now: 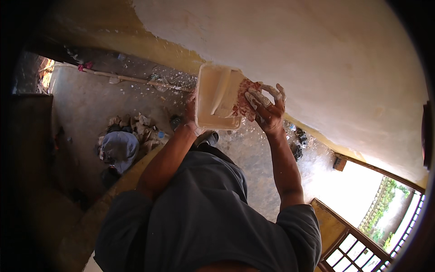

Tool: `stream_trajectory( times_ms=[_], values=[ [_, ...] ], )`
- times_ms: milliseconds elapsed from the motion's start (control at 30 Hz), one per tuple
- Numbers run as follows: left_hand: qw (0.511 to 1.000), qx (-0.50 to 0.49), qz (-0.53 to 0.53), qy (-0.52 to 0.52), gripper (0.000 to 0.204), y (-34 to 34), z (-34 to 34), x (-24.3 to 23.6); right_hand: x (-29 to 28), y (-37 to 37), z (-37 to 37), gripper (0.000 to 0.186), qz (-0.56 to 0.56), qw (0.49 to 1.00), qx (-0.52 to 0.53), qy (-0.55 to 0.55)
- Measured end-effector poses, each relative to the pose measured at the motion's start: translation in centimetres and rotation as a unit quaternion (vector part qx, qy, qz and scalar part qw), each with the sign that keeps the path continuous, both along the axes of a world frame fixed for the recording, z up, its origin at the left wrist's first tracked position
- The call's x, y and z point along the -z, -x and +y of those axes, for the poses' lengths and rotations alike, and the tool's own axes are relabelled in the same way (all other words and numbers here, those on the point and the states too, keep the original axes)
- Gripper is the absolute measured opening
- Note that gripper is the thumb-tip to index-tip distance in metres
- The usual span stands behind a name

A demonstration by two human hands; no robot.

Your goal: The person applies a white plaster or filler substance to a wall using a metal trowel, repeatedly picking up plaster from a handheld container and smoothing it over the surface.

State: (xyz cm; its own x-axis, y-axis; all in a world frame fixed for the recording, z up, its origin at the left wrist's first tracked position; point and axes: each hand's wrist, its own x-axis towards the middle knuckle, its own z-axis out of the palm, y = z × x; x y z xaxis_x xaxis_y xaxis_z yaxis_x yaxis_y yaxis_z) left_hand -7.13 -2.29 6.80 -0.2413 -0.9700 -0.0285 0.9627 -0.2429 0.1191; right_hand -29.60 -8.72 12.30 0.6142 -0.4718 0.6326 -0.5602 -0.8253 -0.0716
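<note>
A cream rectangular tub (202,97) is held up in front of my chest, its inside coated with wet, putty-like paste. My left hand (191,113) grips its left side; most of those fingers are hidden behind the tub. In my right hand (268,106) is a flat, flexible-looking scraper (245,97), reddish and mottled at the held end and smeared with paste toward the tub. It reaches over the tub's right side, with a ridge of paste along its far edge. Pale paste coats my right fingers, some of which stick up off the scraper.
Ahead and to the right stands a wall (326,59), pale-coated above a yellowish strip. A long pole (131,79) lies across the speckled floor. At left are a grey-blue cloth bundle (119,149) and crumpled scraps. A doorway and a barred window (355,249) are at right.
</note>
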Motion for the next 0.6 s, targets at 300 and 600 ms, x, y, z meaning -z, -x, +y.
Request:
stream_trajectory(
  times_ms=[300, 600],
  values=[
    [0.987, -0.077, -0.132, -0.058, 0.048, -2.4, -1.4, 0.6, 1.7, -0.1, 0.9, 0.037, 0.001, 0.994, 0.077, 0.079],
    [0.975, -0.134, -0.144, -0.102, 0.049, -11.4, -3.0, 0.2, 7.5, -9.1, -5.4, 0.038, 0.040, 0.990, 0.123, 0.052]
  ],
)
